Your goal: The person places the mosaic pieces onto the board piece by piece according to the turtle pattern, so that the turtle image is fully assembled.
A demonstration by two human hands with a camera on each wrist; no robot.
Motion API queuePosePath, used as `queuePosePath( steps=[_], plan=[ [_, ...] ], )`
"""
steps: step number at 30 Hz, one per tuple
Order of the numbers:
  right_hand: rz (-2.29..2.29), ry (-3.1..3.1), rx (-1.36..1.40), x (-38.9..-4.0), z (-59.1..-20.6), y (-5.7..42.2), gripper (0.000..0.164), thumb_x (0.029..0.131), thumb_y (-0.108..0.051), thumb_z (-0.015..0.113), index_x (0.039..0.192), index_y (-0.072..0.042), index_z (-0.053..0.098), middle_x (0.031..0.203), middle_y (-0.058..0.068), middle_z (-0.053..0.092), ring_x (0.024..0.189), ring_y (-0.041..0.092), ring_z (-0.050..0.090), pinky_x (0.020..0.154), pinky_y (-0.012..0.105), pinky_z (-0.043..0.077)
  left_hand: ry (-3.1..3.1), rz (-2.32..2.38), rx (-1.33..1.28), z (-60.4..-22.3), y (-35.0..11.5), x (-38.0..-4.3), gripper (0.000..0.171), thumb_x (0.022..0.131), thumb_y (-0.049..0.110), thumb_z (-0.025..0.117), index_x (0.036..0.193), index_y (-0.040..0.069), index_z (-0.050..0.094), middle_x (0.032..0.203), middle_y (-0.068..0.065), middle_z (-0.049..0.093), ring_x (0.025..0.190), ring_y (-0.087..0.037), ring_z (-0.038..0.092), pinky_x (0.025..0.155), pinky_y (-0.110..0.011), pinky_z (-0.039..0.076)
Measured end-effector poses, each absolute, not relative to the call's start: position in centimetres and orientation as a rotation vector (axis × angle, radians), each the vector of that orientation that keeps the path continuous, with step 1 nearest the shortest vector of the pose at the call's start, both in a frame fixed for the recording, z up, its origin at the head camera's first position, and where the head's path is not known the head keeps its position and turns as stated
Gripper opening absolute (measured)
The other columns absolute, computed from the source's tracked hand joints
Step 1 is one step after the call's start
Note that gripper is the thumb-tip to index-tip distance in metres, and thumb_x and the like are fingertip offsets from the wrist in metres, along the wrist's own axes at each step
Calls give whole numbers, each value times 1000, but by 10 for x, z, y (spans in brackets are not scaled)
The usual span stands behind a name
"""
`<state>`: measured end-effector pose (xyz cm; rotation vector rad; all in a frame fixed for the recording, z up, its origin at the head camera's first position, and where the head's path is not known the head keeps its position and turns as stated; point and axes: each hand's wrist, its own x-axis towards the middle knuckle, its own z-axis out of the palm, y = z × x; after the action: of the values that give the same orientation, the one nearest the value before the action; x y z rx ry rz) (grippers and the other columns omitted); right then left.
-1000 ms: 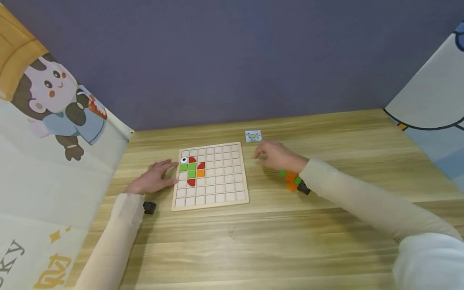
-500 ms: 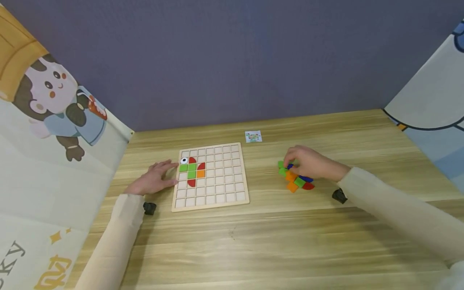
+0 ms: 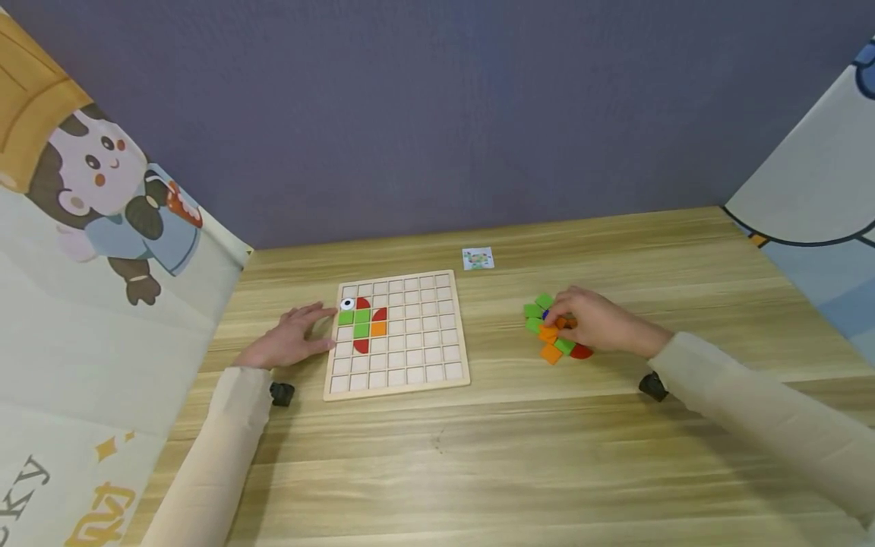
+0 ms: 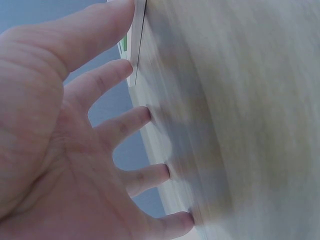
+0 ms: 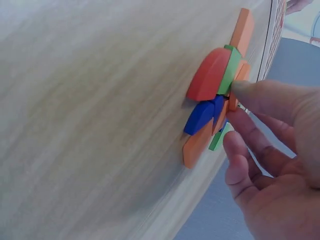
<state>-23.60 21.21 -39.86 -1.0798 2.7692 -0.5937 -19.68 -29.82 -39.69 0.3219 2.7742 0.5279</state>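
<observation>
My left hand (image 3: 290,334) rests at the left edge of a wooden grid board (image 3: 424,372), fingers spread; the left wrist view shows its thumb and index finger against the board's edge. On the board lie green tiles (image 3: 361,330), red curved tiles (image 3: 361,346), an orange tile (image 3: 378,328) and a white eye tile (image 3: 347,304). My right hand (image 3: 604,323) is at a pile of loose tiles, its thumb and index finger pinching an orange tile (image 5: 233,102). Around it are a red curved tile (image 5: 209,75), a blue tile (image 5: 199,117) and green tiles (image 3: 533,311). The hand partly hides the pile.
A small picture card (image 3: 478,258) lies behind the board, towards the back of the wooden table (image 3: 437,471). A dark panel (image 3: 437,114) stands along the back edge. Printed walls flank the left and right sides.
My right hand has moved right from beside the board to the loose tiles and shifted among them. A green tile now shows at the pile's back edge. The left hand has stayed put.
</observation>
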Motion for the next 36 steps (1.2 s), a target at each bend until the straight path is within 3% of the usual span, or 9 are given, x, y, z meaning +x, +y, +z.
queuePosePath(
  steps=[16, 25, 36],
  plan=[
    [-643, 2738, -1136, -234, -394, 189, 17, 77, -13, 80, 94, -13, 76, 84, -5, 59, 79, 18, 52, 66, 30, 46, 2778, 529, 311, -398, -298, -196, 67, 92, 38, 60, 147, 11, 34, 153, -24, 15, 135, -53, 7, 104, -67, 5],
    [-667, 2680, -1242, -237, -393, 146, 18, 78, -15, 78, 96, -14, 76, 84, -8, 61, 81, 12, 54, 78, 32, 48, 2780, 540, 344, -397, -298, -197, 67, 92, 36, 61, 147, 8, 34, 151, -27, 16, 135, -52, 8, 106, -64, 3],
    [-726, 2584, -1391, -242, -388, 76, 15, 82, -19, 76, 96, -14, 76, 84, -4, 62, 76, 11, 53, 68, 26, 44, 2776, 554, 344, -398, -299, -198, 65, 93, 36, 60, 147, 10, 34, 152, -26, 16, 134, -55, 5, 106, -65, 2]
  ],
)
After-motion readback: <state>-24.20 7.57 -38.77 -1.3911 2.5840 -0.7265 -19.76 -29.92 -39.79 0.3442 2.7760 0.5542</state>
